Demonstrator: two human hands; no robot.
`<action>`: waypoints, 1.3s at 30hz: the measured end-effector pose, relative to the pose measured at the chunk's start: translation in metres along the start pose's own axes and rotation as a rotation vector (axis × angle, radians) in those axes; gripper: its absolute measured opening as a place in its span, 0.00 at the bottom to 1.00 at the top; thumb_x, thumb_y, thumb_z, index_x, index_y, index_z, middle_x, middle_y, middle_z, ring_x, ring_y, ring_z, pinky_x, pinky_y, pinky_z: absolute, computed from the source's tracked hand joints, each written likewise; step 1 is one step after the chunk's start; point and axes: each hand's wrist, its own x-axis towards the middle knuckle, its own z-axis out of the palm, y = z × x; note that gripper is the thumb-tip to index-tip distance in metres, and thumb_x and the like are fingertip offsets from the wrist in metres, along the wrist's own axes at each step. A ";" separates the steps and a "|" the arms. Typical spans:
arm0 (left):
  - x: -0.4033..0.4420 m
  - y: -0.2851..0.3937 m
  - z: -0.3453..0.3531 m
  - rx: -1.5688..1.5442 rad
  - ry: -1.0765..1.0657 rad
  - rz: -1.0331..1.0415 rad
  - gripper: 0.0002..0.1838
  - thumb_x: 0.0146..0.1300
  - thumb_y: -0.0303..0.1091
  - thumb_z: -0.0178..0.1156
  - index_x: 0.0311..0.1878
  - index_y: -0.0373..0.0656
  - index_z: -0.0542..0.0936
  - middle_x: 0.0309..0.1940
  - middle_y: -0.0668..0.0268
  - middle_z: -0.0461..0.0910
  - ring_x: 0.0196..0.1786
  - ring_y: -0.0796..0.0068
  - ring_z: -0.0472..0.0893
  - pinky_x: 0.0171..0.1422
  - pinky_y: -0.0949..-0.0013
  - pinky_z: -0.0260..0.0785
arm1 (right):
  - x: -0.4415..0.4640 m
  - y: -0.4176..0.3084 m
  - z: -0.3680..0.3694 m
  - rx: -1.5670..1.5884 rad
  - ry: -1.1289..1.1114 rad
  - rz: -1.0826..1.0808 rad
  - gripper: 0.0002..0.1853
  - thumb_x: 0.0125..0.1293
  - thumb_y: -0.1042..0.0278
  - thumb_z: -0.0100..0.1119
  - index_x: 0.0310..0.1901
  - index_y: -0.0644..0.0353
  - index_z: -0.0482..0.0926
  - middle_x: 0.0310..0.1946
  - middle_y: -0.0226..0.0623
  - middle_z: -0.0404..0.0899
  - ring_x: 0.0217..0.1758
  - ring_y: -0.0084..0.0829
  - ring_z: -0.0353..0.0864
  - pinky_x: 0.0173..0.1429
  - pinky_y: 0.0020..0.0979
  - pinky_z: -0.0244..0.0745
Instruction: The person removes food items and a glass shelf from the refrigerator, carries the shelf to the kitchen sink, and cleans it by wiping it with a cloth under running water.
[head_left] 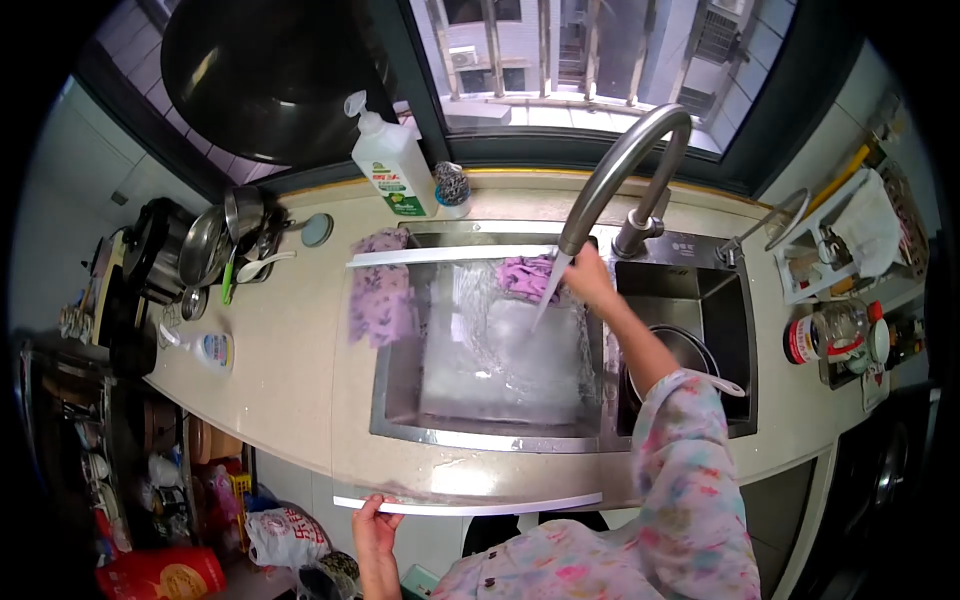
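A clear shelf panel with white edge strips [470,508] lies across the sink [490,440], its surface wet. My left hand [376,530] pinches the near strip, thumb and fingers closed on it. Under the faucet [590,200], my right hand [590,278] is closed on a bunched purple patterned cloth [525,278] near the far strip; the faucet spout partly hides its fingers. Water streams from the spout onto the panel. A second pink-purple cloth [380,305] lies over the left rim of the sink, partly seen through the panel.
Behind the sink stand a white pump bottle [393,165] and a steel scourer [452,184] on a small holder. A pan [672,355] sits in the right basin. Pots [203,247] and a spray bottle [212,349] are on the left, a jar [802,340] and rack on the right.
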 end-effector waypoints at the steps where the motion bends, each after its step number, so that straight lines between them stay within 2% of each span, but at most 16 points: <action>1: 0.000 0.000 0.000 0.009 0.007 -0.004 0.05 0.52 0.26 0.56 0.32 0.42 0.71 0.29 0.60 0.77 0.32 0.65 0.81 0.33 0.59 0.80 | 0.021 0.003 -0.005 -0.111 -0.105 -0.005 0.11 0.49 0.65 0.56 0.33 0.60 0.76 0.35 0.46 0.72 0.43 0.44 0.72 0.48 0.38 0.68; 3: 0.000 0.001 0.002 0.032 0.017 -0.012 0.04 0.52 0.26 0.56 0.32 0.42 0.72 0.31 0.60 0.77 0.34 0.64 0.81 0.33 0.58 0.80 | 0.049 -0.012 -0.022 -0.330 0.063 -0.278 0.13 0.50 0.67 0.59 0.39 0.57 0.74 0.38 0.43 0.73 0.45 0.42 0.71 0.47 0.43 0.67; 4: -0.002 -0.001 0.003 0.014 0.026 -0.005 0.05 0.52 0.26 0.56 0.33 0.42 0.72 0.31 0.60 0.77 0.35 0.64 0.81 0.33 0.58 0.80 | 0.052 -0.018 -0.028 -0.618 0.421 -0.604 0.19 0.51 0.65 0.60 0.46 0.57 0.74 0.42 0.48 0.75 0.42 0.45 0.76 0.42 0.38 0.70; 6: -0.001 0.000 0.004 -0.007 0.027 0.001 0.06 0.52 0.26 0.56 0.33 0.41 0.72 0.33 0.60 0.77 0.35 0.64 0.81 0.33 0.59 0.80 | 0.049 -0.021 -0.036 -0.514 0.231 -0.580 0.17 0.47 0.68 0.61 0.41 0.56 0.74 0.41 0.39 0.74 0.47 0.40 0.71 0.51 0.42 0.65; 7: 0.001 -0.002 0.005 -0.010 0.028 -0.012 0.06 0.52 0.26 0.56 0.34 0.41 0.72 0.33 0.61 0.77 0.35 0.64 0.81 0.33 0.59 0.80 | 0.036 -0.020 -0.041 -0.440 0.115 -0.547 0.13 0.49 0.70 0.58 0.39 0.57 0.75 0.38 0.38 0.76 0.43 0.41 0.74 0.48 0.39 0.68; 10: 0.004 -0.004 0.001 -0.039 0.034 -0.018 0.07 0.52 0.26 0.57 0.34 0.41 0.72 0.32 0.62 0.77 0.33 0.65 0.81 0.32 0.60 0.80 | -0.005 0.019 -0.051 -0.150 0.433 -0.330 0.06 0.55 0.72 0.49 0.31 0.58 0.77 0.27 0.40 0.77 0.30 0.41 0.77 0.36 0.34 0.72; 12: 0.001 -0.004 0.003 -0.057 0.032 0.002 0.07 0.52 0.26 0.57 0.35 0.41 0.72 0.31 0.63 0.77 0.32 0.65 0.81 0.31 0.61 0.80 | 0.000 0.044 -0.082 0.033 0.667 -0.128 0.08 0.59 0.70 0.48 0.33 0.63 0.75 0.30 0.41 0.77 0.36 0.33 0.76 0.42 0.32 0.70; 14: 0.000 -0.002 0.003 -0.023 0.037 0.002 0.08 0.52 0.27 0.57 0.36 0.42 0.72 0.30 0.64 0.77 0.31 0.68 0.81 0.29 0.64 0.80 | 0.038 0.066 -0.105 0.117 0.755 -0.023 0.16 0.63 0.61 0.47 0.43 0.68 0.73 0.33 0.39 0.75 0.38 0.34 0.73 0.48 0.31 0.67; 19: -0.008 0.001 0.011 0.009 0.056 0.058 0.09 0.52 0.27 0.58 0.37 0.42 0.72 0.31 0.64 0.77 0.31 0.69 0.81 0.27 0.66 0.80 | 0.090 0.099 -0.130 0.640 0.219 0.257 0.20 0.67 0.52 0.43 0.47 0.59 0.74 0.31 0.29 0.74 0.35 0.21 0.70 0.41 0.23 0.63; 21: -0.008 0.002 0.008 0.011 0.019 0.061 0.09 0.53 0.27 0.57 0.38 0.41 0.72 0.31 0.63 0.77 0.32 0.69 0.81 0.27 0.65 0.80 | 0.084 0.088 -0.125 0.525 0.238 0.234 0.18 0.67 0.52 0.42 0.43 0.57 0.76 0.29 0.26 0.74 0.32 0.18 0.69 0.37 0.20 0.60; 24: -0.013 0.008 0.017 0.036 0.030 0.062 0.05 0.55 0.27 0.55 0.32 0.49 0.70 0.26 0.69 0.75 0.30 0.70 0.80 0.31 0.60 0.80 | 0.050 0.056 -0.113 0.518 0.555 0.124 0.18 0.68 0.54 0.40 0.36 0.57 0.78 0.25 0.23 0.72 0.25 0.16 0.65 0.28 0.19 0.56; 26: -0.015 0.008 0.020 0.024 0.028 0.050 0.05 0.55 0.25 0.54 0.33 0.48 0.70 0.27 0.69 0.74 0.31 0.69 0.80 0.32 0.59 0.80 | 0.010 0.079 -0.094 0.440 0.535 0.092 0.18 0.67 0.59 0.41 0.32 0.61 0.79 0.27 0.28 0.75 0.27 0.20 0.69 0.30 0.24 0.63; 29: -0.007 0.003 0.015 0.023 0.058 -0.013 0.06 0.55 0.26 0.54 0.35 0.47 0.70 0.29 0.69 0.74 0.33 0.70 0.79 0.30 0.62 0.79 | -0.043 0.023 -0.014 0.169 0.064 -0.155 0.12 0.61 0.62 0.51 0.41 0.59 0.78 0.39 0.45 0.77 0.40 0.33 0.77 0.45 0.29 0.70; 31: 0.001 0.000 0.007 0.038 0.047 -0.031 0.04 0.56 0.27 0.54 0.36 0.45 0.71 0.27 0.66 0.76 0.31 0.70 0.79 0.28 0.64 0.78 | -0.045 0.004 0.022 -0.418 -0.101 -0.316 0.26 0.52 0.58 0.60 0.55 0.49 0.70 0.59 0.43 0.64 0.57 0.45 0.64 0.55 0.38 0.62; 32: 0.005 -0.001 0.003 0.066 0.030 -0.053 0.04 0.57 0.27 0.54 0.35 0.44 0.71 0.27 0.65 0.76 0.30 0.70 0.79 0.29 0.64 0.79 | -0.043 -0.001 0.033 -0.570 0.006 -0.475 0.29 0.49 0.57 0.62 0.56 0.50 0.69 0.56 0.42 0.67 0.53 0.44 0.66 0.51 0.40 0.63; 39: 0.000 0.005 0.013 0.046 -0.025 -0.043 0.03 0.57 0.27 0.55 0.33 0.45 0.72 0.26 0.64 0.77 0.30 0.70 0.81 0.29 0.63 0.80 | -0.067 -0.024 0.042 -0.424 -0.116 -0.318 0.13 0.45 0.59 0.61 0.26 0.60 0.76 0.29 0.39 0.71 0.35 0.40 0.70 0.39 0.39 0.66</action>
